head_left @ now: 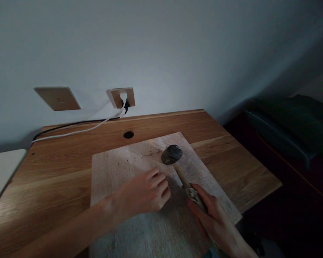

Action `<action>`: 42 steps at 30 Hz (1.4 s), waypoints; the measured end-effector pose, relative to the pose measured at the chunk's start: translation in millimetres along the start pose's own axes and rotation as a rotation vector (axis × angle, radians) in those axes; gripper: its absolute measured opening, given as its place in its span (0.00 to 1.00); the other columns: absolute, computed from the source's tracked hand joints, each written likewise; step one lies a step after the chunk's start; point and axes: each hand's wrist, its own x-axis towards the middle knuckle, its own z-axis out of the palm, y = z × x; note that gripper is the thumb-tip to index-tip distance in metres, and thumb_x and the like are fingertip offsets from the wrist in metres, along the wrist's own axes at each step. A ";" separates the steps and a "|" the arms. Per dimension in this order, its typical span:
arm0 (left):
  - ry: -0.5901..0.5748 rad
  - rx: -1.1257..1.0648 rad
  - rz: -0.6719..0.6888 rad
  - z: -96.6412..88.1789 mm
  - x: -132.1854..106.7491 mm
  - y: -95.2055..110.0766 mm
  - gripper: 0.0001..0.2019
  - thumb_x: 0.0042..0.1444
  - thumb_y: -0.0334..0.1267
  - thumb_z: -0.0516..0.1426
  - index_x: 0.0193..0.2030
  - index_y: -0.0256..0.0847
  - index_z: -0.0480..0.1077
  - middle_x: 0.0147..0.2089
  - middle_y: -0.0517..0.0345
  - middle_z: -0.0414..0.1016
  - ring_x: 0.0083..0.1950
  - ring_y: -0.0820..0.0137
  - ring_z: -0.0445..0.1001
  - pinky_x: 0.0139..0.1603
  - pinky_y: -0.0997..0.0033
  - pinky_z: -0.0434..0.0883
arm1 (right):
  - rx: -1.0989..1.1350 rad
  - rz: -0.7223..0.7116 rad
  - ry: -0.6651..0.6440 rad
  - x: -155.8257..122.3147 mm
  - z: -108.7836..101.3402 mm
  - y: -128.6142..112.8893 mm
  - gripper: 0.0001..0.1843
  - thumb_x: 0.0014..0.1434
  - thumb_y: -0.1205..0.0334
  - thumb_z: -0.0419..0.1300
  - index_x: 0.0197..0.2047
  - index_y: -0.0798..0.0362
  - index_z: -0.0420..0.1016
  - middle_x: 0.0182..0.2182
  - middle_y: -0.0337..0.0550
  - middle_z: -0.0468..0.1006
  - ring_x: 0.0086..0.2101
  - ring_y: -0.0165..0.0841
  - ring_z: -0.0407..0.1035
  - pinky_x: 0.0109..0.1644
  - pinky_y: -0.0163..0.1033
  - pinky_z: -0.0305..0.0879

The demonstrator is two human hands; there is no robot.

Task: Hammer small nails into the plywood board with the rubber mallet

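Dark hammer (179, 172), grasped by the right grip (204, 206), head (172, 154) at one o'clock from the curled left grip (153, 190) (its hold unclear), could, swung askew, bruise it or bend the nails (150, 153) at twelve.

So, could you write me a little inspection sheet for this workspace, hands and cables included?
Surface: wooden table with a round hole near its back edge; pale board lying on it.
Job's things: dark-headed hammer; small nails standing in a row in the board.
Clutter: pale flat-topped object at the left edge, partly out of view.
Hands: right hand grips the hammer; left hand is curled over the board, contents hidden.
Cables: white cable and black cable, behind the board.
Surroundings: wall, socket; dark area at right.
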 end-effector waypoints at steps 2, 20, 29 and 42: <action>0.021 -0.076 -0.065 1.0 -11.7 -11.0 0.05 0.67 0.29 0.62 0.39 0.40 0.77 0.36 0.58 0.80 0.40 0.65 0.77 0.47 0.62 0.71 | -0.010 0.007 0.000 -0.1 -0.5 0.7 0.25 0.73 0.40 0.56 0.58 0.53 0.69 0.18 0.25 0.62 0.17 0.26 0.55 0.20 0.31 0.51; 0.094 -0.675 -0.886 15.6 -73.4 -71.2 0.07 0.67 0.39 0.58 0.41 0.47 0.80 0.43 0.58 0.85 0.42 0.66 0.83 0.47 0.67 0.76 | -0.055 -0.015 0.009 -0.5 -0.9 -1.8 0.26 0.74 0.41 0.55 0.60 0.54 0.69 0.15 0.24 0.62 0.16 0.27 0.55 0.21 0.33 0.53; 0.089 -0.620 -0.825 20.7 -80.4 -70.6 0.06 0.66 0.35 0.57 0.39 0.42 0.76 0.41 0.57 0.83 0.41 0.68 0.80 0.45 0.68 0.75 | -0.070 0.003 0.004 -2.1 -0.3 -8.8 0.29 0.74 0.37 0.54 0.60 0.54 0.70 0.16 0.25 0.61 0.17 0.28 0.54 0.23 0.34 0.54; 0.100 -0.724 -0.902 21.9 -77.0 -72.7 0.07 0.61 0.30 0.60 0.46 0.43 0.75 0.42 0.59 0.84 0.39 0.68 0.82 0.44 0.67 0.76 | 0.001 -0.045 -0.039 7.5 15.9 -39.5 0.25 0.71 0.42 0.60 0.59 0.53 0.73 0.19 0.27 0.64 0.17 0.26 0.58 0.19 0.31 0.54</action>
